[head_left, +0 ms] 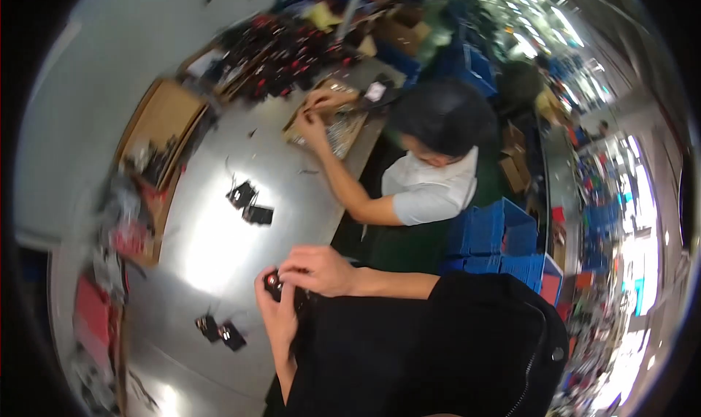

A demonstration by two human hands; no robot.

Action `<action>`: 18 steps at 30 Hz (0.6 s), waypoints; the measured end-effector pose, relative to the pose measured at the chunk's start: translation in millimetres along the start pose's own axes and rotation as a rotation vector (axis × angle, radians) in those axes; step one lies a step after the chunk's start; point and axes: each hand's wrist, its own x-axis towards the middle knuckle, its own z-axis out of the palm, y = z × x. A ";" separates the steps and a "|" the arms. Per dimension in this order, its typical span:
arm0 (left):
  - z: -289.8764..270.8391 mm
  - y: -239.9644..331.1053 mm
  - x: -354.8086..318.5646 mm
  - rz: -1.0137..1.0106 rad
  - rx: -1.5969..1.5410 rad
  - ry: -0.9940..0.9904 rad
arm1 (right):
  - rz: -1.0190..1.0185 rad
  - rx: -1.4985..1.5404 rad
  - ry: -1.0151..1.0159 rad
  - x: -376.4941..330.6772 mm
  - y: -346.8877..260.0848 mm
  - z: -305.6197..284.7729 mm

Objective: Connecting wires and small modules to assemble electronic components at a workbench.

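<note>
the left hand grips a small black part with a red spot, at the edge of the shiny metal table; the right hand pinches its side, as best i can tell. a pair of dark pieces lies to the left, and a co-worker's hands are over a shallow box.

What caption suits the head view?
Left hand holds a small black part, right hand touching; co-worker shares the table.

1 fisheye head view looks down on the table from beside its edge, close above the hands, wide enough to include the wall beyond the table.
</note>
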 end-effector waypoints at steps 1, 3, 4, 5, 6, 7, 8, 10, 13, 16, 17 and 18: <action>1.0 5.4 -2.0 -0.031 -0.071 -0.041 | 0.006 0.028 -0.034 -4.1 3.5 -0.8; -4.8 -3.0 -4.2 -0.005 -0.057 -0.041 | -0.057 -0.023 -0.063 -5.5 -4.7 -2.1; -7.6 -3.9 -2.9 -0.002 -0.066 -0.055 | -0.101 -0.025 -0.058 -6.5 -4.8 -1.2; -7.4 -2.6 -2.6 -0.009 -0.097 -0.088 | -0.104 -0.042 -0.019 -7.4 -5.1 -3.0; -4.8 -1.6 -2.8 0.002 -0.086 -0.116 | -0.092 -0.033 -0.031 -8.6 -5.4 -3.9; -1.8 -1.8 -3.1 0.025 -0.070 -0.110 | -0.079 -0.021 -0.044 -10.2 -6.3 -4.3; -0.8 -3.1 -2.0 0.047 -0.054 -0.103 | -0.079 -0.029 -0.016 -12.7 -7.9 -4.6; 0.2 -6.8 1.0 0.053 -0.053 -0.147 | 0.025 0.007 -0.011 -16.6 -10.5 -6.7; -2.2 -10.9 1.0 0.010 -0.086 -0.216 | -0.046 -0.017 0.035 -24.5 -7.4 -5.7; -3.8 -4.3 -3.4 0.024 -0.014 -0.319 | -0.056 -0.090 0.019 -35.8 -10.2 -10.2; -3.4 -6.0 -4.8 0.027 -0.006 -0.341 | -0.052 -0.099 0.040 -43.0 -8.7 -10.6; -0.4 -7.3 -2.9 0.036 -0.014 -0.421 | -0.061 -0.158 0.019 -48.1 -5.4 -16.4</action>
